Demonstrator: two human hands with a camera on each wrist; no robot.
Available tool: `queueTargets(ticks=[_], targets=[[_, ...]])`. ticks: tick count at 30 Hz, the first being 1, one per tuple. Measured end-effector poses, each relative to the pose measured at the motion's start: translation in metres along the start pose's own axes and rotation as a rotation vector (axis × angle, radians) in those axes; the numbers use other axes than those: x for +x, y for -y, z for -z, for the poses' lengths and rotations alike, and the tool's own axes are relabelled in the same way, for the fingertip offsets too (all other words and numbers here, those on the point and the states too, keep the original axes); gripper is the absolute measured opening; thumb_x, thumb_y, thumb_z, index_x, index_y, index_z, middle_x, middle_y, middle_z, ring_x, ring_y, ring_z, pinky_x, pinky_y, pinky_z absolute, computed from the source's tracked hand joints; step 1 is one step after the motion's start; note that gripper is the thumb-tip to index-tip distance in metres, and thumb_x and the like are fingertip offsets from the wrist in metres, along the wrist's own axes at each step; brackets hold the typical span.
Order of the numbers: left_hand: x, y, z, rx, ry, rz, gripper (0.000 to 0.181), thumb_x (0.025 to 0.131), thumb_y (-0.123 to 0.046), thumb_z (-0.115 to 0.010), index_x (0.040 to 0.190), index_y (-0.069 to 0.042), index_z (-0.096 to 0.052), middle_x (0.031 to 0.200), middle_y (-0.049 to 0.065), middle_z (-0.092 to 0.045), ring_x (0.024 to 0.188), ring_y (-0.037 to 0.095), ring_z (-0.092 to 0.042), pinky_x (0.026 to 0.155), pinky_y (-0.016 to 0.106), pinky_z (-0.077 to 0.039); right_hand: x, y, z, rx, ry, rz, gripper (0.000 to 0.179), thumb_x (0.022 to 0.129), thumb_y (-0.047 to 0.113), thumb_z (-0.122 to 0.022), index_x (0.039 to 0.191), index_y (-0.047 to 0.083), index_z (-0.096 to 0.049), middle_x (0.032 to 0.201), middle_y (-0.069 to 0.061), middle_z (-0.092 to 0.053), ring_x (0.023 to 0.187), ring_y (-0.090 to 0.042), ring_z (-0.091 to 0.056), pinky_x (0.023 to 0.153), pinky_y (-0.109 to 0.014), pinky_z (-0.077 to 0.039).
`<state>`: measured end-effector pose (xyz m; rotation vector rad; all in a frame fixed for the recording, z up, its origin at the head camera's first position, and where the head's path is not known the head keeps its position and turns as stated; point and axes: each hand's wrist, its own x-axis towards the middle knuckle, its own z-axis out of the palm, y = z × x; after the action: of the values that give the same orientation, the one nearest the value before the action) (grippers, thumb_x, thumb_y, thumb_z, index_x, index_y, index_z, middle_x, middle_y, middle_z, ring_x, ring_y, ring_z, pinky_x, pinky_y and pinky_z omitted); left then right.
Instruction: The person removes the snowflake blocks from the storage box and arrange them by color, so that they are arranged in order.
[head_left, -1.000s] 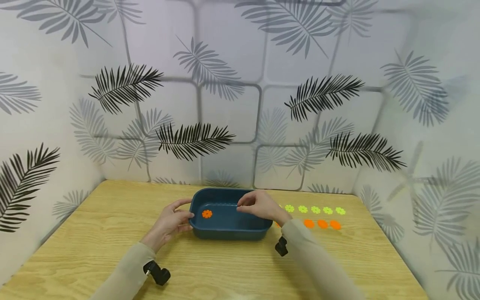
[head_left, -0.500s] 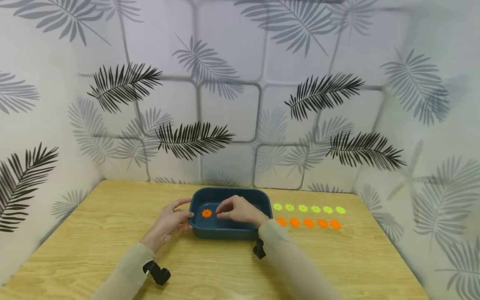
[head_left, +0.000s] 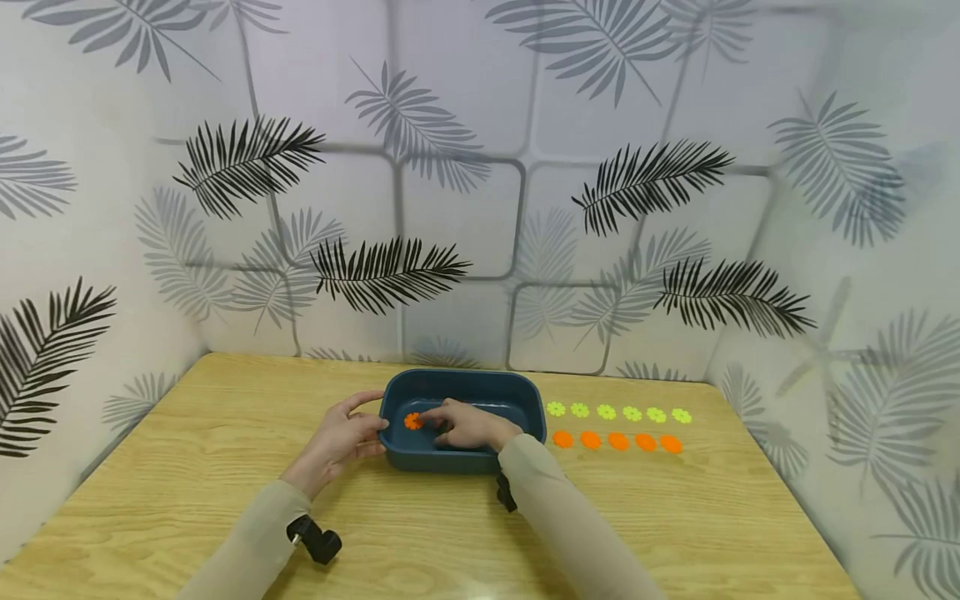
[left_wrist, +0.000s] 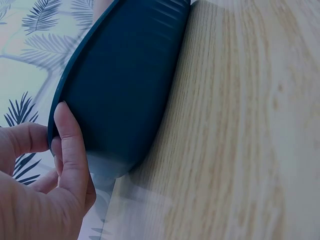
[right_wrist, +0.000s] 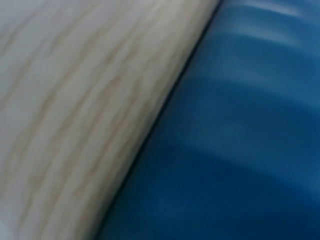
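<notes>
A dark blue rectangular tub (head_left: 461, 462) sits on the wooden table. My left hand (head_left: 341, 439) grips its left end, with thumb and fingers on either side of the rim. In the left wrist view, this hand (left_wrist: 67, 175) holds the tub's edge (left_wrist: 115, 85). My right hand (head_left: 468, 426) reaches down inside the tub, index finger extended onto a small orange flower-shaped piece (head_left: 411, 422) on the floor of the tub. Its other fingers are bent beneath and partly hidden. In the right wrist view only the tub's blue wall (right_wrist: 225, 145) and wood grain show.
Right of the tub lies a row of several yellow-green flower pieces (head_left: 606, 412). In front of it runs a row of several orange pieces (head_left: 618, 442). The wooden table (head_left: 405, 533) meets a leaf-patterned backdrop (head_left: 465, 325) at the back and sides.
My right hand has moved left and down inside the tub, from its right part to the orange flower piece, and its index finger has extended. The left hand keeps its grip on the rim.
</notes>
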<state>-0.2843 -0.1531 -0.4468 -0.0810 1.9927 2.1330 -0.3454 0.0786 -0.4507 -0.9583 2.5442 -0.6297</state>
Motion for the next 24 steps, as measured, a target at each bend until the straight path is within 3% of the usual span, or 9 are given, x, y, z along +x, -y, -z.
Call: queueTargets(ticks=[4, 8, 12, 15, 20, 24], targets=[[-0.0011, -0.0005, -0.0005, 0.007, -0.004, 0.003, 0.058, 0.095, -0.003, -0.058, 0.149, -0.014, -0.039, 0.097, 0.01, -0.065, 0.071, 0.016, -0.064, 0.065, 0.03, -0.059, 0.002, -0.0006, -0.0029, -0.054, -0.052, 0.022, 0.037, 0.095, 0.012, -0.063, 0.131, 0.014, -0.064, 0.111, -0.006, -0.057, 0.095, -0.017, -0.055, 0.082, -0.028, -0.049], [-0.0012, -0.0007, -0.0009, 0.005, -0.007, 0.005, 0.058, 0.094, -0.003, -0.059, 0.149, -0.014, -0.04, 0.096, 0.009, -0.063, 0.071, 0.015, -0.063, 0.066, 0.031, -0.06, 0.001, -0.0005, -0.0032, -0.055, -0.132, 0.025, 0.016, 0.09, 0.019, -0.072, 0.105, 0.014, -0.075, 0.099, -0.002, -0.061, 0.089, -0.013, -0.057, 0.078, -0.024, -0.051], [0.0, -0.0007, -0.0009, -0.008, -0.005, 0.004, 0.058, 0.094, -0.003, -0.059, 0.148, -0.014, -0.04, 0.093, 0.007, -0.061, 0.069, 0.015, -0.062, 0.063, 0.029, -0.059, -0.0034, 0.0024, -0.0003, -0.057, -0.177, 0.04, 0.01, 0.083, 0.021, -0.08, 0.082, 0.015, -0.072, 0.088, 0.001, -0.058, 0.077, -0.009, -0.055, 0.069, -0.02, -0.051], [0.0007, -0.0006, -0.0011, -0.007, -0.002, 0.002, 0.059, 0.094, -0.002, -0.059, 0.148, -0.014, -0.04, 0.091, 0.006, -0.061, 0.068, 0.014, -0.062, 0.063, 0.028, -0.059, -0.005, 0.0038, 0.0011, -0.054, -0.172, 0.043, 0.013, 0.082, 0.021, -0.081, 0.086, 0.014, -0.071, 0.088, 0.001, -0.059, 0.075, -0.007, -0.055, 0.068, -0.02, -0.051], [0.0016, -0.0001, -0.0019, 0.006, -0.01, 0.003, 0.058, 0.094, -0.002, -0.059, 0.148, -0.013, -0.04, 0.089, 0.005, -0.061, 0.068, 0.014, -0.061, 0.064, 0.028, -0.059, -0.0031, 0.0043, 0.0008, -0.072, -0.135, 0.025, 0.031, 0.084, 0.02, -0.079, 0.113, 0.011, -0.073, 0.099, -0.002, -0.063, 0.082, -0.01, -0.06, 0.075, -0.021, -0.052], [0.002, 0.0001, -0.0026, 0.008, -0.018, 0.009, 0.058, 0.094, -0.002, -0.059, 0.148, -0.013, -0.041, 0.093, 0.007, -0.062, 0.069, 0.014, -0.062, 0.064, 0.028, -0.059, -0.0015, 0.0024, -0.0008, -0.091, -0.141, 0.015, 0.026, 0.084, 0.02, -0.079, 0.109, 0.012, -0.074, 0.099, -0.003, -0.062, 0.086, -0.013, -0.061, 0.075, -0.021, -0.052]])
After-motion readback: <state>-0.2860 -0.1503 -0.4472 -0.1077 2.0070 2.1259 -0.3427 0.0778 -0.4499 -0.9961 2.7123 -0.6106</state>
